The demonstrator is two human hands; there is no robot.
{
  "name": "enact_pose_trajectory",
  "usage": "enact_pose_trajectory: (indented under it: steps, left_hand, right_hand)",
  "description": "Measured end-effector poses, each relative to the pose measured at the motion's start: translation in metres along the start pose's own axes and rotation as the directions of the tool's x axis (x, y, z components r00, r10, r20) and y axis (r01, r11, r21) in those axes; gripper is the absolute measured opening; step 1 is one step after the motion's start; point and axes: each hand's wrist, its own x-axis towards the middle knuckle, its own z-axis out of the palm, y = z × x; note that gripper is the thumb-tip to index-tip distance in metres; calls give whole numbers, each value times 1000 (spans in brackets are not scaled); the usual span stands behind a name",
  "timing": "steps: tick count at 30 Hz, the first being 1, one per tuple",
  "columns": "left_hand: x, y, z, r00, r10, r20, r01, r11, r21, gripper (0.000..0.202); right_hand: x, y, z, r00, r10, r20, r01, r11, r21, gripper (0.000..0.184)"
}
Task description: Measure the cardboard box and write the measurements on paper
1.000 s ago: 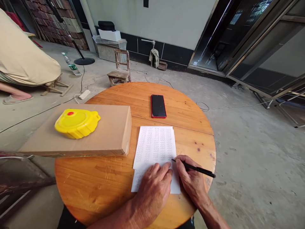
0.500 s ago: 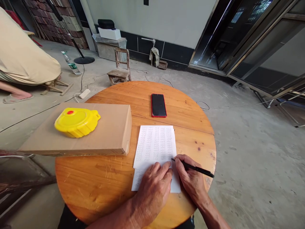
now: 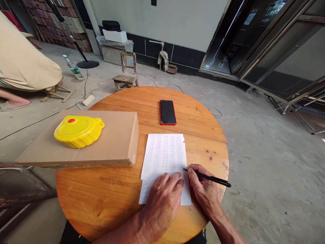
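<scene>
A person seated at a round wooden surface (image 3: 106, 200) is pressing the left hand (image 3: 162, 200) flat on a white sheet of paper (image 3: 165, 154) covered in rows of small handwritten figures, too fine to read. The left hand's grip is released, its fingers (image 3: 175, 179) spread over the lower part of the sheet and grasping nothing. The right hand (image 3: 203, 188) is resting just beside it at the sheet's right edge, its grip clenched around a black pen (image 3: 210, 178), whose tip is touching the paper near the right margin while the barrel is pointing away to the right, past the rim of the surface.

The sheet is lying near the front of the surface, slightly right of its middle, with a second leaf showing beneath its lower half. Beyond the sheet's top edge, a phone (image 3: 167, 112) with a red case is lying screen up, dark, apart from the paper. To the left, a long flat cardboard box (image 3: 111, 142) is sitting partly on the surface and overhanging its left rim, one corner coming close to the sheet. A yellow tape measure (image 3: 77, 131) with a red button is resting on top of the box.

On the concrete floor behind, a small wooden chair (image 3: 127, 73) is standing near a tiled wall, a plastic bottle (image 3: 71, 67) is leaning by a lamp stand's base, and a white power strip (image 3: 87, 100) is trailing its cable. At the far left, another person (image 3: 22, 67) in a beige garment is sitting partly in view.
</scene>
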Motion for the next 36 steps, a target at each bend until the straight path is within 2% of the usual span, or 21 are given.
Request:
enact_pose_trajectory:
  steps: [6,12,33,36]
  left_hand:
    - [0,0,0,1000,-15,24,15,1000,-8,34]
    - [-2,-1,1,999,-16,29,17,1000,-13,34]
    - [-1,0,1,1000,-12,19,12,1000,-18,36]
    - [-1,-1,1,1000,-11,29,11,1000,-13,36]
  right_hand:
    - [1,-1,-1,1000,-20,4,20,1000,-22,21]
    - [1,-4,0,996,-93,3,93,992,-86,20]
    - [2,-4,0,993,-116,-16,113,988,-107,19]
    - [0,-2,-2,998,-68,3,68,996,-57,20]
